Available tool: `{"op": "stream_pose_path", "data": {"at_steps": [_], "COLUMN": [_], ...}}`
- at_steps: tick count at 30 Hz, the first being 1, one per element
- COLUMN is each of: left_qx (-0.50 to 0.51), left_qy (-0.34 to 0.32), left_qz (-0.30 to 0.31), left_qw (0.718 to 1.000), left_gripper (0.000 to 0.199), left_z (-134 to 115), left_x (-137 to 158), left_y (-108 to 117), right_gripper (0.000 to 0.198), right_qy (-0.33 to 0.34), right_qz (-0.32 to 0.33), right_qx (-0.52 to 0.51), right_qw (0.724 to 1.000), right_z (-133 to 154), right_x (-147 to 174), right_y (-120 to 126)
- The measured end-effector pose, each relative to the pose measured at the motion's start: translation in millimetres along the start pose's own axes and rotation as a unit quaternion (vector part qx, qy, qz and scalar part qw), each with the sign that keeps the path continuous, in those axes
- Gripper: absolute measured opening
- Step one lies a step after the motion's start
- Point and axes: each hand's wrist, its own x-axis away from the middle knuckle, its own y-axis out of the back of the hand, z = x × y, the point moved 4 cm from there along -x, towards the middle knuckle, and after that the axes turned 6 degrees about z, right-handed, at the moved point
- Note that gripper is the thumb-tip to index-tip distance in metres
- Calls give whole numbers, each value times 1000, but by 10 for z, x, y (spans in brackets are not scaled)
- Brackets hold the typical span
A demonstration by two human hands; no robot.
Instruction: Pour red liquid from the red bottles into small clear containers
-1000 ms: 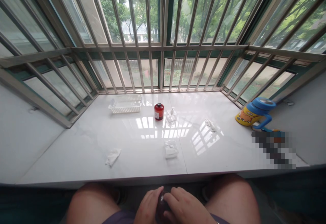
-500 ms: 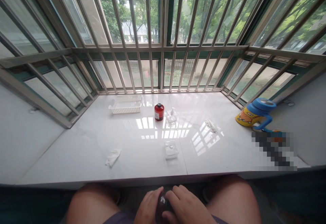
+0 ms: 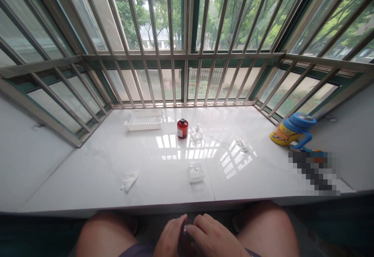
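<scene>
Low in the view, between my thighs, a dark, glossy, rounded object [image 3: 183, 238] sits between my two hands. My left hand [image 3: 168, 236] is wrapped along its left side. The fingers of my right hand [image 3: 215, 235] curl over its top and right side, covering much of it. What kind of object it is cannot be made out. Beyond the ledge's front edge stands a clear square glass container [image 3: 196, 172]. Farther back, a red bottle [image 3: 182, 129] with a black cap and white label stands upright beside another small clear glass piece [image 3: 197, 133].
The white, shiny ledge [image 3: 163, 185] holds a white perforated basket [image 3: 143, 120] at back left. Crumpled white tissues [image 3: 129, 181] lie at front left, and another white scrap [image 3: 242, 144] lies right of centre. A blue and yellow jug [image 3: 293, 130] is at the right. Metal bars [image 3: 187, 57] line the window.
The fingers of my right hand have shifted slightly left over the dark object, covering more of its top. My left hand and the things on the ledge look unchanged.
</scene>
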Motion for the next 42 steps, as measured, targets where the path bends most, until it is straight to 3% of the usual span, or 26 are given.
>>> {"op": "stream_pose_path", "data": {"at_steps": [7,23,30,42], "left_qx": [30,47,42,39], "left_qy": [18,15,16,11], "left_qz": [23,33,13,19], "left_qw": [999,998,999,999], "left_gripper": [71,70,71,75], "left_z": [29,69,-17,-6], "left_x": [10,24,6,-30], "left_y": [-17,-84,-31,-44], "right_gripper": [37,27,36,28], "right_qy": [8,9,-70,-46], "right_qz": [45,54,78,88], "right_qx": [-32,-52,-44,-65], "right_qw": [998,997,994,993], "right_z": [1,10,-67,-62], "right_x": [11,-14,38,35], "right_y": [-11,-45,-90,-151]}}
